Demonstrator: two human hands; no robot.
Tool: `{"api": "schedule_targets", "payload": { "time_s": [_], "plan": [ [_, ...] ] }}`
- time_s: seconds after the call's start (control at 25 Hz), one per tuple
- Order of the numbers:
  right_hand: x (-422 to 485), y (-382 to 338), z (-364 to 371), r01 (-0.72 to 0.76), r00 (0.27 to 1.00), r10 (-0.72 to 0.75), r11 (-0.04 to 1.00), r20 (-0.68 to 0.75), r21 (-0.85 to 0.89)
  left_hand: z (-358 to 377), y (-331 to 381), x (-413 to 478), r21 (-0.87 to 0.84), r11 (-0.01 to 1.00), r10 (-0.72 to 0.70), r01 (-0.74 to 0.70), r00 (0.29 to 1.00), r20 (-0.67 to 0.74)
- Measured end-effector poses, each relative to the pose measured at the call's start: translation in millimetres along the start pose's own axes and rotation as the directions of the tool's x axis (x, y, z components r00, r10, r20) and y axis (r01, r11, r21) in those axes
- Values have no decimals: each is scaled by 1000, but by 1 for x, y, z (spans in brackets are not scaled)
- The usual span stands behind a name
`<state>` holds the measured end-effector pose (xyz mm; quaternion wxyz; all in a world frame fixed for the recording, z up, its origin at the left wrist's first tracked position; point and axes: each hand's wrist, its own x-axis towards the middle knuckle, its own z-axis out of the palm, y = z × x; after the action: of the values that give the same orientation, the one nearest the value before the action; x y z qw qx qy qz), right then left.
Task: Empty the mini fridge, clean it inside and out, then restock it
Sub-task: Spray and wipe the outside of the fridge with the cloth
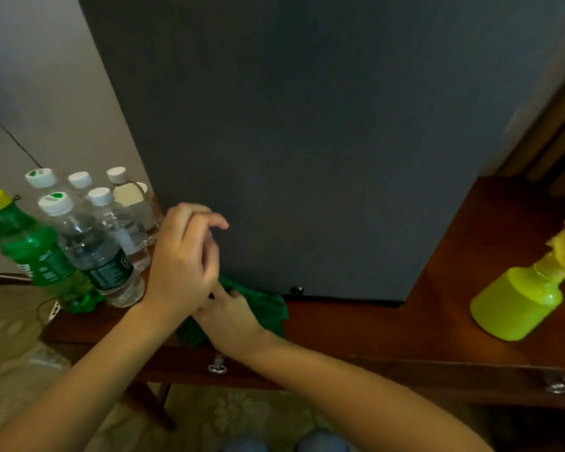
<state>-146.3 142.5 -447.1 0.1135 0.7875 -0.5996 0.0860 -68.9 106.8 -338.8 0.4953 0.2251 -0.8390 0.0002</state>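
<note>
Door shut on the mini fridge (pixel 307 141), filling the middle of the frame, and both hands are down at its lower left corner. The left hand (pixel 183 259) hovers with loosely curled fingers, nothing visible in it. The right hand (pixel 232 318) rests on the green cloth (pixel 265 308), bunched on the tabletop (pixel 356 327) against the fridge base; its fingers are hidden, so I can't tell if it grips. That cloth looks soft and limp, so gather a fistful from the bunched middle. Water bottles (pixel 95 243) are at the left of the frame, the spray bottle (pixel 516 305) at lower right.
</note>
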Motion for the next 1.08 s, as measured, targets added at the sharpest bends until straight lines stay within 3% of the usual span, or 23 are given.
{"api": "schedule_targets", "payload": {
  "time_s": [0.08, 0.24, 0.36, 0.52, 0.56, 0.64, 0.72, 0.8, 0.88, 0.92, 1.0, 1.08],
  "plan": [
    [-15, 10, 0, -35, 984, 22, 997, 177, 71, -6, 1, -3, -21, 999, 34, -33, 999, 40],
    [-78, 63, -27, -239, 900, 165, 961, 404, 141, -17, 7, -3, -46, 995, -75, 88, 971, 226],
    [-128, 99, -58, -454, 742, 338, 889, 579, 64, -27, 26, 3, -21, 992, -103, 125, 891, 443],
    [-175, 130, -97, -650, 517, 531, 754, 672, -96, -59, 45, 19, 48, 981, -167, 189, 689, 705],
    [-179, 135, -103, -691, 467, 573, 712, 674, -127, -67, 48, 23, 47, 973, -181, 227, 617, 766],
    [-176, 137, -118, -842, 314, 668, 524, 675, -128, -81, 56, 38, 84, 949, -231, 305, 487, 842],
    [-173, 133, -142, -966, 196, 662, 258, 724, 25, -91, 65, 56, 95, 899, -302, 428, 448, 842],
    [-164, 116, -195, -933, 244, 603, -66, 760, 353, -97, 72, 76, 30, 786, -343, 618, 395, 852],
    [-147, 91, -264, -638, 338, 564, -451, 753, 624, -101, 80, 98, -70, 562, -310, 824, 288, 906],
    [-139, 80, -297, -466, 398, 545, -573, 738, 675, -102, 84, 109, -106, 431, -263, 896, 237, 935],
    [-119, 63, -355, -259, 508, 493, -695, 706, 671, -101, 92, 128, -170, 210, -150, 963, 204, 967],
    [-102, 51, -385, -150, 573, 440, -774, 692, 616, -99, 102, 142, -219, -5, -46, 976, 218, 975]
  ]
}}
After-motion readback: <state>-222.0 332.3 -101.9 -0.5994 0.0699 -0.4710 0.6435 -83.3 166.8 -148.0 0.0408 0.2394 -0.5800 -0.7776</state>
